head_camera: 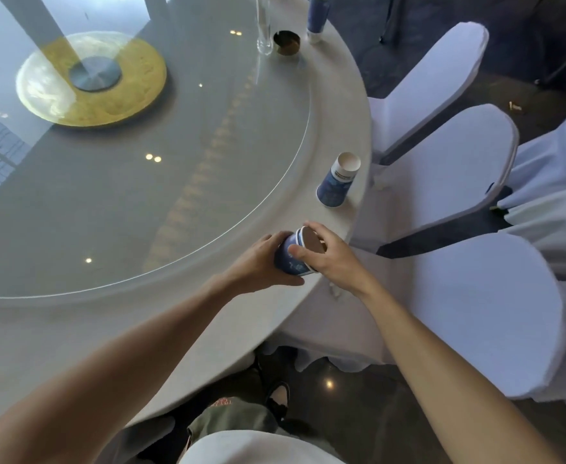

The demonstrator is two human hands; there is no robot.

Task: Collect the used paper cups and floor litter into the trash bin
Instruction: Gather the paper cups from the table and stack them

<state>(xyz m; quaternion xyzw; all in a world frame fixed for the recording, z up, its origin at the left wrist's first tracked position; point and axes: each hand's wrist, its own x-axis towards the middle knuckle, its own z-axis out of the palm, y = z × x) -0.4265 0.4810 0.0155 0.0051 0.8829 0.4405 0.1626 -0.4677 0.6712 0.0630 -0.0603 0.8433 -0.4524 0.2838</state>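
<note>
Both hands close on one blue paper cup (291, 257) at the near edge of the round table (338, 122): left hand (261, 262) wrapped around its body, right hand (328, 254) with fingers curled over the rim. The cup tilts, mouth toward the right. A second cup (338, 180) stands upside down just beyond, a third cup (318, 15) farther along the rim beside a glass (264, 28).

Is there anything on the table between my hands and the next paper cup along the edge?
Nothing visible. The next paper cup stands alone past your right hand on a bare stretch of table rim.
</note>
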